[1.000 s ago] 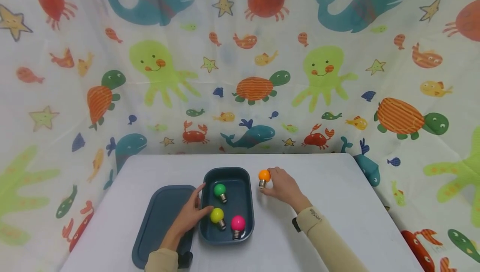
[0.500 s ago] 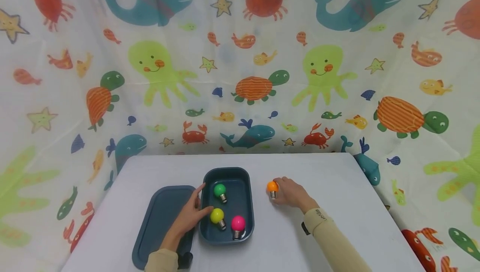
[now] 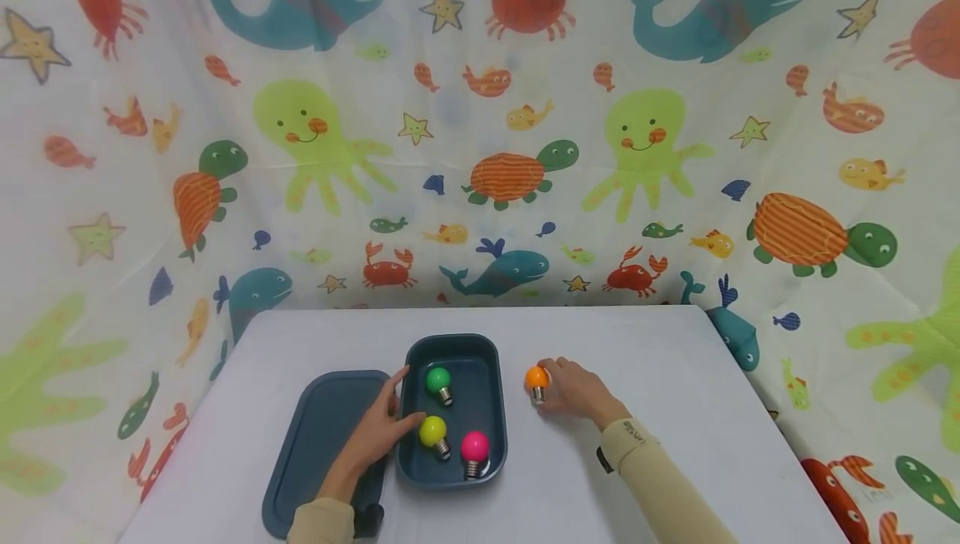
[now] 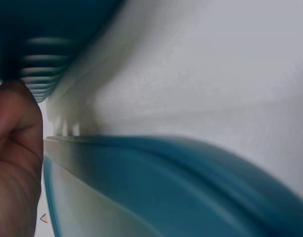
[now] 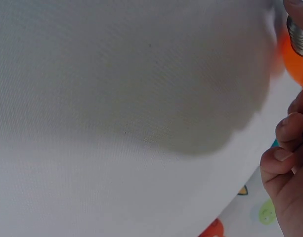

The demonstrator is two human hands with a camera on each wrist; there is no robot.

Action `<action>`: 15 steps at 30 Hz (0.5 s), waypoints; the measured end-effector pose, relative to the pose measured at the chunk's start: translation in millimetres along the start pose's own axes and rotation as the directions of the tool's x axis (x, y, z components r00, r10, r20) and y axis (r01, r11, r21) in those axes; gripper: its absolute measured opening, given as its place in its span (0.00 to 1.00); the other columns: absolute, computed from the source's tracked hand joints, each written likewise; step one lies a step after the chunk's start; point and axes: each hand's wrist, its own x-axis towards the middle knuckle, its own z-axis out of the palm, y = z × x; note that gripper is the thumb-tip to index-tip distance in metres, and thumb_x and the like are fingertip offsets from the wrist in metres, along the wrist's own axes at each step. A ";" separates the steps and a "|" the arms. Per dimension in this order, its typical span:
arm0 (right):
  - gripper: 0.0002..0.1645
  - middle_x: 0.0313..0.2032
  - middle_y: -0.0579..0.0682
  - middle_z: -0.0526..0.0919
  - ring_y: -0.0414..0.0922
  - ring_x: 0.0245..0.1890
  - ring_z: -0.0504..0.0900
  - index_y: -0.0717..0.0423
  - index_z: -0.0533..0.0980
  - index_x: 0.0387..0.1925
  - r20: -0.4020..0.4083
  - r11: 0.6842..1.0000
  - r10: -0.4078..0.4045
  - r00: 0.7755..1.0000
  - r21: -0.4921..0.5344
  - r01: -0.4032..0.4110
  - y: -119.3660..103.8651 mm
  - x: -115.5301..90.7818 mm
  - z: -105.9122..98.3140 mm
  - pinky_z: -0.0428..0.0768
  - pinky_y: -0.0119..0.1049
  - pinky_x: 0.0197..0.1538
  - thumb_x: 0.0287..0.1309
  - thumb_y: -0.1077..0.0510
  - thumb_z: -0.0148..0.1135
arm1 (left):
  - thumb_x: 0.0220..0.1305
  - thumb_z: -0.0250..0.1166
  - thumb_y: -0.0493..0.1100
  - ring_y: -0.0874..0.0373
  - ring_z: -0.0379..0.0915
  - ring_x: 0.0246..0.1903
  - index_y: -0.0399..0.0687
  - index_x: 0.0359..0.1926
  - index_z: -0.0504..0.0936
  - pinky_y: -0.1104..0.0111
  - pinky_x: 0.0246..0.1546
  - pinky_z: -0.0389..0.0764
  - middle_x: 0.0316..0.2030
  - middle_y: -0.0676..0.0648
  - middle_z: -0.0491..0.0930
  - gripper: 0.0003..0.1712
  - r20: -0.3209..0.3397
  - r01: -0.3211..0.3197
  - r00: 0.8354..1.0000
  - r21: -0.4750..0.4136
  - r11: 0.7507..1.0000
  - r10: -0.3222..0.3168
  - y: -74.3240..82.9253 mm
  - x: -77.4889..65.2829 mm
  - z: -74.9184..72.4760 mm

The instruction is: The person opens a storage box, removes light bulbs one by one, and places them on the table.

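My right hand pinches an orange light bulb close over the table, right of a dark blue box. In the right wrist view, the orange bulb and its metal screw base show at the right edge, above curled fingers. Inside the box lie a green bulb, a yellow bulb and a pink bulb. My left hand rests at the box's left side, thumb and index finger spread along its rim. The left wrist view shows that hand against the ridged box wall.
A flat dark blue lid lies on the white table left of the box, partly under the left forearm. Behind the table hangs a curtain printed with sea animals.
The right hand with the orange bulb has come nearer to me and swung right, then shifted slightly back left. The left hand, box and other bulbs stay as they were.
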 end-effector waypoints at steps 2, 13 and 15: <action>0.41 0.53 0.54 0.77 0.50 0.49 0.76 0.51 0.70 0.63 0.002 1.000 0.000 1.000 -0.005 0.000 -0.2 -0.5 0.0 0.75 0.54 0.54 0.50 0.44 0.74 | 0.58 0.71 0.53 0.55 0.61 0.26 0.61 0.75 0.56 0.64 0.26 0.62 0.38 0.44 0.64 0.48 0.003 0.005 1.000 -0.003 1.000 -0.005 -0.4 0.3 0.0; 0.46 0.55 0.55 0.76 0.51 0.50 0.76 0.48 0.68 0.66 0.025 0.999 0.033 0.999 0.009 -0.033 -3.4 2.8 -10.1 0.75 0.54 0.55 0.46 0.44 0.76 | 0.58 0.71 0.52 0.55 0.61 0.25 0.62 0.75 0.56 0.65 0.25 0.62 0.36 0.44 0.64 0.48 0.007 -0.012 1.000 -0.010 1.000 0.012 -1.7 7.6 -2.9; 0.46 0.55 0.55 0.76 0.50 0.50 0.76 0.48 0.68 0.66 0.016 1.000 0.018 1.000 0.025 -0.018 -4.4 3.7 -14.4 0.75 0.54 0.55 0.46 0.44 0.77 | 0.58 0.71 0.52 0.55 0.61 0.25 0.61 0.75 0.56 0.65 0.25 0.62 0.36 0.44 0.64 0.48 0.007 -0.016 1.000 -0.006 1.000 0.016 -2.1 8.0 -3.5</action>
